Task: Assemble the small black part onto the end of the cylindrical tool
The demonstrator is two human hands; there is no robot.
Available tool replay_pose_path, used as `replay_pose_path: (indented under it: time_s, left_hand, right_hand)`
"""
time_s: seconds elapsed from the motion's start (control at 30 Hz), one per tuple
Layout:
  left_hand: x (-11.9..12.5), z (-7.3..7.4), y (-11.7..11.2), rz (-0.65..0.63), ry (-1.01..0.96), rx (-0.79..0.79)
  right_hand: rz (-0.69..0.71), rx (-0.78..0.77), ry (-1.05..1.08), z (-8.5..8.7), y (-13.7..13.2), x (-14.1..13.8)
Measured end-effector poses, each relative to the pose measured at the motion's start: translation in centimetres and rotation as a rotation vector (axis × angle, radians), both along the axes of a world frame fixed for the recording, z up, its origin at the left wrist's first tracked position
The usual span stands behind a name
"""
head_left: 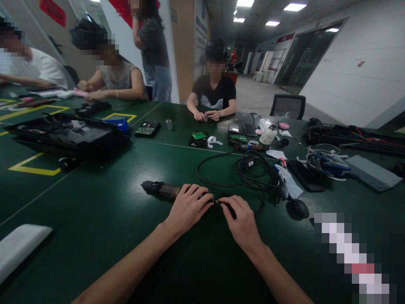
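Note:
A dark, brownish electric screwdriver (161,189) lies on the green table, its narrow black nose pointing left. My left hand (188,207) is closed over its rear part, with the fingers hiding much of the body. Just beyond those fingertips shows a small dark piece with a brassy spot (217,202). Pinched together beside that piece are the fingertips of my right hand (242,217). They seem to hold a cable end, mostly hidden by the fingers. A black cable (243,173) lies coiled behind my right hand, and one strand runs down close to it.
A black tray (72,135) sits at the left. Opened devices with green circuit boards (199,135) stand farther back. To the right are a blue-white bottle (288,181), a black rubber bulb (298,209) and a cable bundle (329,162). A co-worker (213,90) sits opposite, handling a small part.

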State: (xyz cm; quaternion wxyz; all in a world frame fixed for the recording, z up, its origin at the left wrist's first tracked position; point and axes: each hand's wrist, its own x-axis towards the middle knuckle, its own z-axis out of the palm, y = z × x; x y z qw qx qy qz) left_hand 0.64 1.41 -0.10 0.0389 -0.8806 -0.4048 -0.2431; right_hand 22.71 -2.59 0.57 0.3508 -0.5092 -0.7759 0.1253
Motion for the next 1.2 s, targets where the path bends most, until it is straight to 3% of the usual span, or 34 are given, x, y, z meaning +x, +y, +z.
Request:
replay_pose_path:
  time_s: [0.17,0.43,1.03,1.2]
  left_hand:
    - [-0.38,0.58,-0.21,-0.087,-0.008,-0.035]
    - [-0.08,0.48,-0.17,-0.039,-0.035,-0.04]
    - [-0.33,0.85,-0.41,-0.098,-0.063,-0.095]
    - [-0.24,0.34,-0.26,-0.104,-0.055,-0.081]
  right_hand:
    - [0.011,-0.023,0.033,0.01,-0.01,-0.06]
    - [0.05,-0.045,0.044,-0.12,0.03,-0.35]
    - [0.043,-0.064,0.046,0.17,0.16,-0.83]
    - [0.046,-0.08,0.058,0.04,0.14,-0.83]
